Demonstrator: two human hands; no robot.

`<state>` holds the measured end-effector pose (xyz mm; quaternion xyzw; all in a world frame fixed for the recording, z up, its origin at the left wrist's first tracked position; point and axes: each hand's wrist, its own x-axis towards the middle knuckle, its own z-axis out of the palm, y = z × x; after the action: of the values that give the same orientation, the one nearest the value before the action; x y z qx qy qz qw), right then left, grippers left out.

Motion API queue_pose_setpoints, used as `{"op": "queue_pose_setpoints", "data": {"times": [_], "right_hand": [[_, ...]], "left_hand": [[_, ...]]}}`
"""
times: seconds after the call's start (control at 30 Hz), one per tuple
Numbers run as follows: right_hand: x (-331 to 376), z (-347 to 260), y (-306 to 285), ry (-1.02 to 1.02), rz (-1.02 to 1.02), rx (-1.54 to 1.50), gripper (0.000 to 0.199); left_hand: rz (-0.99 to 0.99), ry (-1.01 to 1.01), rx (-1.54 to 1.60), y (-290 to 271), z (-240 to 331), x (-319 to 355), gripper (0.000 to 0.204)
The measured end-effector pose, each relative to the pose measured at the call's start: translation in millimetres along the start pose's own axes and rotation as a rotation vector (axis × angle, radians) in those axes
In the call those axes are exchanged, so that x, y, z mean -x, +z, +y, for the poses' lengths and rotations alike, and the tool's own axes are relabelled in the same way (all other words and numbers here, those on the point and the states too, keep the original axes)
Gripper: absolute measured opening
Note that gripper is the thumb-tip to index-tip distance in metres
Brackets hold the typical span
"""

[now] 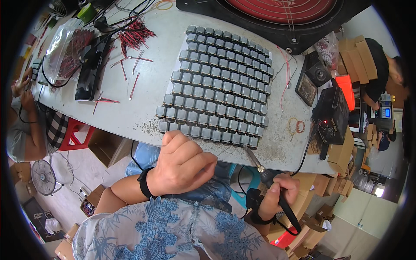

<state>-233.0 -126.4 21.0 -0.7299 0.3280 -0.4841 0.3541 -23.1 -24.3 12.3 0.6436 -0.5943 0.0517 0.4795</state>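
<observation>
Rows of small grey metal-cased parts [216, 86], likely little motors, stand packed in a block on the table. In my right hand [279, 195] is a soldering iron [255, 161], held like a pen. Its tip reaches the near row, toward the block's right corner. My left hand [184, 164] is closed just below the near left corner of the block, fingers pinched together. A thin wire, apparently solder [224, 151], runs from it toward the iron's tip. Whether the tip touches a part is too small to tell.
A soldering station [331, 115] with a lit red lamp stands at the right. Red-and-black wires [134, 34] lie at the far left, near a bagged bundle [69, 50] and a black stand [92, 71]. A large fan [286, 11] fills the far edge. Another person's arm [30, 125] is at left.
</observation>
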Motion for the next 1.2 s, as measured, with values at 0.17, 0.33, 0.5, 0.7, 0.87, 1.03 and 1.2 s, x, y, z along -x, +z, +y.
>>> {"op": "queue_pose_setpoints", "data": {"times": [0.17,0.33,0.5,0.7,0.87,1.03,1.2], "right_hand": [[-1.0,-2.8,-1.9,0.035,-0.053,-0.003,0.024],[0.1,-0.4,-1.3,0.009,-0.019,0.000,0.024],[0.3,0.5,-2.9,0.020,-0.019,0.005,0.025],[-0.7,0.5,-2.3,0.028,-0.031,-0.002,0.025],[-2.5,-0.6,0.1,0.024,-0.030,-0.008,0.025],[-1.9,-0.1,-0.9,0.016,-0.040,-0.003,0.025],[-2.2,-0.8,-0.8,0.018,-0.038,0.010,0.028]], "left_hand": [[-0.052,-0.020,-0.006,-2.0,2.6,0.4,0.023],[-0.060,-0.018,0.005,0.6,2.9,0.6,0.023],[-0.078,-0.003,0.003,1.4,2.7,0.0,0.022],[-0.077,-0.003,0.009,3.4,1.8,0.5,0.021],[-0.081,-0.005,0.011,3.9,2.2,0.6,0.021],[-0.081,-0.007,0.011,2.8,1.8,1.5,0.021],[-0.067,-0.011,0.008,1.4,2.1,0.4,0.023]]}}
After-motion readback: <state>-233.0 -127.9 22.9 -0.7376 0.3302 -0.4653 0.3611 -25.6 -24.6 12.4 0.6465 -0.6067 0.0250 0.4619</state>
